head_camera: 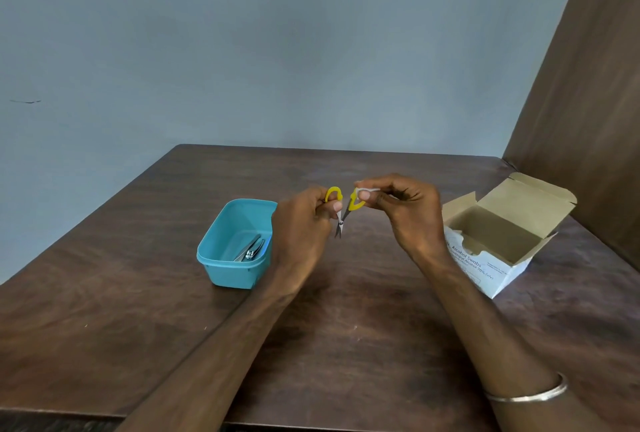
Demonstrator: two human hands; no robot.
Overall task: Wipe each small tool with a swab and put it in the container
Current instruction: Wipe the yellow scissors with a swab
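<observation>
Small scissors (341,215) with yellow handles hang blades-down above the middle of the table. My left hand (304,223) pinches the left yellow handle loop. My right hand (405,210) pinches a white swab (363,192) and presses it against the right yellow handle loop. A teal plastic container (221,258) stands on the table left of my hands. Metal nail clippers (250,251) lie inside it.
An open cardboard box (498,241) labelled alcohol swabs stands at the right of the dark wooden table (104,310). A brown panel rises at the far right, a grey wall behind. A metal bangle (530,395) circles my right wrist.
</observation>
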